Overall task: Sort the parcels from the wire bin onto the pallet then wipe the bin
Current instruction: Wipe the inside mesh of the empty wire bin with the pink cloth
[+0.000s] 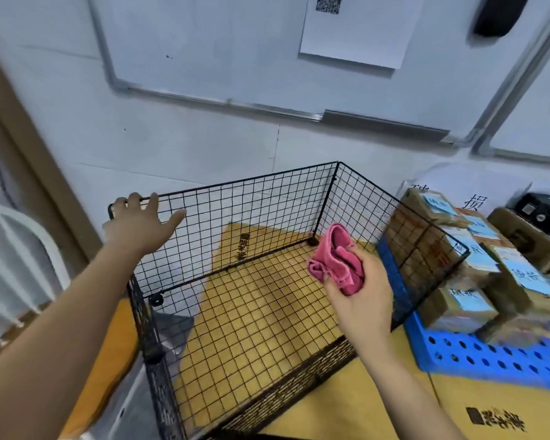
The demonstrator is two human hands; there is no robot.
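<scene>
Right hand (359, 290) with cloth (337, 260) inside bin (267, 198)

The wire bin (251, 312) is open-topped and bare inside; stacked parcels (477, 271) crowd its right wall.

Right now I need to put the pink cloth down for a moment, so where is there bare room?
The wire bin is empty: its whole mesh floor is free between the four walls. The yellow surface in front of the bin, left of the blue pallet, is bare too. The pallet is crowded with stacked parcels.
</scene>
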